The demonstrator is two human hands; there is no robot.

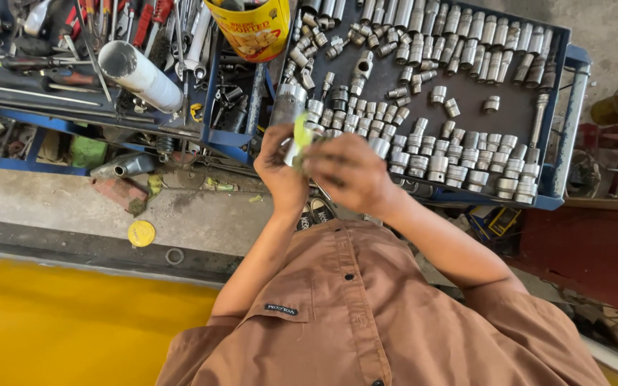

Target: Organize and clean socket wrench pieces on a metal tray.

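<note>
A blue metal tray (565, 107) on a tool cart fills the upper middle of the view, packed with rows of steel sockets (459, 154). To its left lies a second compartment crowded with screwdrivers and wrenches (51, 64), with a white tube (141, 75) lying across them and a yellow can (252, 28) standing at the divider.

The person, in a brown shirt (352, 307), holds both hands together just in front of the tray's near edge. The left hand (280, 168) is curled closed around a large steel socket (289, 107), gripping its lower end. The socket's long axis runs roughly straight away from the person, its far end pointing toward the tray and overlapping the tray's near-left corner. The right hand (348, 171) is also closed, fingers pinching a small yellow-green rag (302, 136) pressed against the socket's side. On the concrete floor lie a yellow round lid (141, 233) and a small ring (174, 256).
</note>
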